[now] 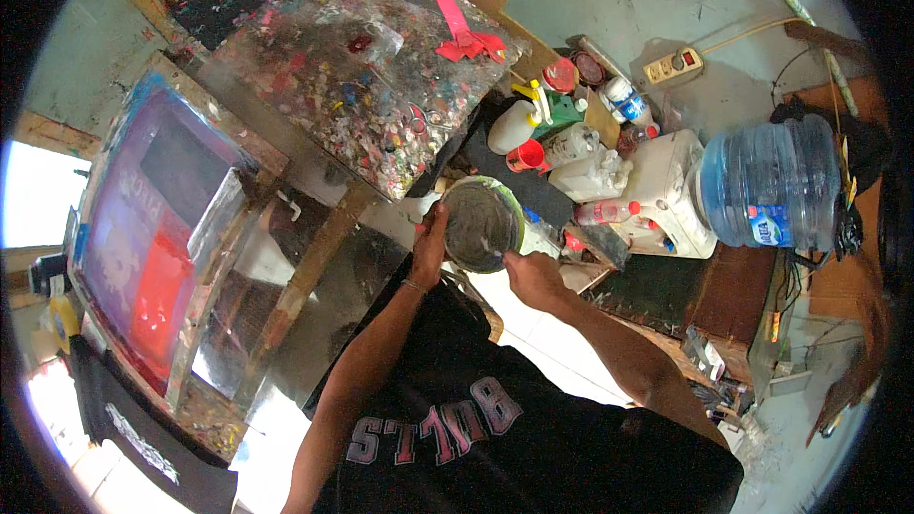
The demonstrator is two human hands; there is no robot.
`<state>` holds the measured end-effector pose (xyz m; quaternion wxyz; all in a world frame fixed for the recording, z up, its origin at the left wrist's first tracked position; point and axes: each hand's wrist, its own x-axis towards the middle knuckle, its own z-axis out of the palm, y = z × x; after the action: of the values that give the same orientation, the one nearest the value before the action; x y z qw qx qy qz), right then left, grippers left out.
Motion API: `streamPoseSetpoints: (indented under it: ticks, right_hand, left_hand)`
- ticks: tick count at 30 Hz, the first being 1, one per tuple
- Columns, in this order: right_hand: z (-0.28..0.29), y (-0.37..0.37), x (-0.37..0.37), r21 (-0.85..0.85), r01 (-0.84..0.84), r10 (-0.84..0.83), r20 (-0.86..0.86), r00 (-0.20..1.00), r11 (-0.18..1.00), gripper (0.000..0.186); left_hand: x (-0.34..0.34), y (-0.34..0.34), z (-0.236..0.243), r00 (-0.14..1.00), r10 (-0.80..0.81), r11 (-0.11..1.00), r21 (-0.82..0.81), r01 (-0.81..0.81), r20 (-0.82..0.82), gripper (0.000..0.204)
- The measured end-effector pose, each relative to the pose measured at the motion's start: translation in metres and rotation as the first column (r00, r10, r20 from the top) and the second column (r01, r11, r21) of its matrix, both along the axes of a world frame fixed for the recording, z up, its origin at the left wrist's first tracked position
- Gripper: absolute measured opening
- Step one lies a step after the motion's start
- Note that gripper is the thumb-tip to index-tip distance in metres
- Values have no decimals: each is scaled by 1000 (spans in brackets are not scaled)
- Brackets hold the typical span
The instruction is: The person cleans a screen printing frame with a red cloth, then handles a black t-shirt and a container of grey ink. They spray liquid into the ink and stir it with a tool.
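A round tub (472, 221) with dark grey contents and a pale green outer side is in front of my chest, tilted so that I see into it. My left hand (430, 246) is closed on its left side, thumb by the rim. At the lower right rim my right hand (533, 278) is closed, with a thin pale tip showing beyond the fingers toward the inside of the tub. What that thing is, I cannot make out.
A paint-spattered table (314, 86) bears red strips (466, 41). On the left stands a framed printing screen (157, 238). To the right are a spray bottle (515, 126), a red cup (526, 156), a white jerrycan (666, 192), a blue water jug (776, 181) and a power strip (673, 66).
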<state>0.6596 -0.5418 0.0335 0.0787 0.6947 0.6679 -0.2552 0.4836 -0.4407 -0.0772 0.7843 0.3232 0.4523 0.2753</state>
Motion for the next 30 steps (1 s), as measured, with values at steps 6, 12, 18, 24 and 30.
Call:
streamPoseSetpoints:
  ticks: [6,12,18,24,30]
  right_hand:
    - [-6,-3,9,59,103,-103,-7,995,993,13]
    - [-3,-5,6,109,139,-142,23,990,984,11]
    - [6,17,22,38,29,-33,101,994,999,15]
    - [-11,28,51,2,-221,208,332,920,975,23]
    - [-42,-15,4,-89,354,-362,-358,861,931,18]
  left_hand:
    - [0,1,4,999,-2,979,-203,11,42,77]
    - [2,1,6,998,47,999,-5,-47,38,73]
    - [3,0,-2,996,-37,988,143,48,-80,65]
    - [2,-4,2,991,-26,983,175,50,-135,67]
    - [5,-5,-3,970,-33,950,294,105,-240,74]
